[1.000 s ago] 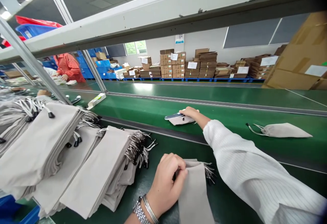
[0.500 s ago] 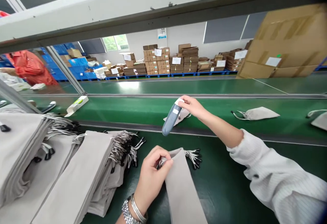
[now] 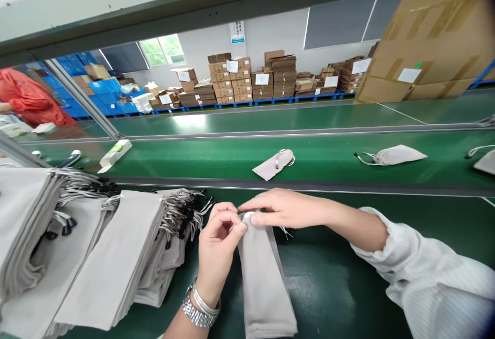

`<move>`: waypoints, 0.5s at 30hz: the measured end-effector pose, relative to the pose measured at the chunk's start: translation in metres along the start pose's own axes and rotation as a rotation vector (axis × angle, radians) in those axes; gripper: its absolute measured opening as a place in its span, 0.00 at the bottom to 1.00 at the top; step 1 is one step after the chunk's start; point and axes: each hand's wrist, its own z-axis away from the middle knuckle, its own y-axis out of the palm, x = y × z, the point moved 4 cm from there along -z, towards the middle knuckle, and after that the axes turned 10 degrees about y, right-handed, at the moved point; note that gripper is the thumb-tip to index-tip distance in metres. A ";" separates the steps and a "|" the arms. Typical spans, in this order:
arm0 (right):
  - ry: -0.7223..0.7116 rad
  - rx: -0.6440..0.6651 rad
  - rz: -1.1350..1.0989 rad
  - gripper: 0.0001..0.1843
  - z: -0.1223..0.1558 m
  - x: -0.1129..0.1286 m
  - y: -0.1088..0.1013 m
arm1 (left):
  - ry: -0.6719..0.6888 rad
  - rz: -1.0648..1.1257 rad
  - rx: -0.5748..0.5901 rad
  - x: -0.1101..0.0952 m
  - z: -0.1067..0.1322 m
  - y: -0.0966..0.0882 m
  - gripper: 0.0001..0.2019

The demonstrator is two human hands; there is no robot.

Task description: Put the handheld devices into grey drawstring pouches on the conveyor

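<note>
Watching our left hand (image 3: 216, 251) curl tight, its fingers pinching the mouth of a long grey-beige pouch (image 3: 263, 282), soft and suede-like, lying straight out on the dark green table (image 3: 332, 287). Our right hand (image 3: 288, 209) reaches across from a striped white sleeve (image 3: 425, 282), fingers long and nearly flat, thumb at the pouch's top; whether it truly grips, we can't tell. A metal watch (image 3: 197, 310) circles the left wrist. Just beside us, folded pouches (image 3: 112, 251) pile up, their cords (image 3: 180, 212) bunched and black-tipped. Out on the green belt (image 3: 193, 158), a single pouch (image 3: 273, 166) lies slanted, with another (image 3: 392, 155) well off to the right and a white carton (image 3: 115, 156) to the left.
</note>
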 end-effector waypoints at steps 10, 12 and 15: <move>0.014 0.160 0.062 0.14 0.016 -0.018 -0.035 | -0.325 0.311 -0.228 0.008 -0.009 -0.025 0.11; 0.014 0.237 -0.016 0.16 0.025 -0.022 -0.051 | -0.291 0.395 -0.374 0.001 -0.014 -0.036 0.12; 0.025 0.194 -0.149 0.16 0.036 -0.026 -0.073 | -0.244 0.452 -0.410 -0.005 -0.018 -0.039 0.12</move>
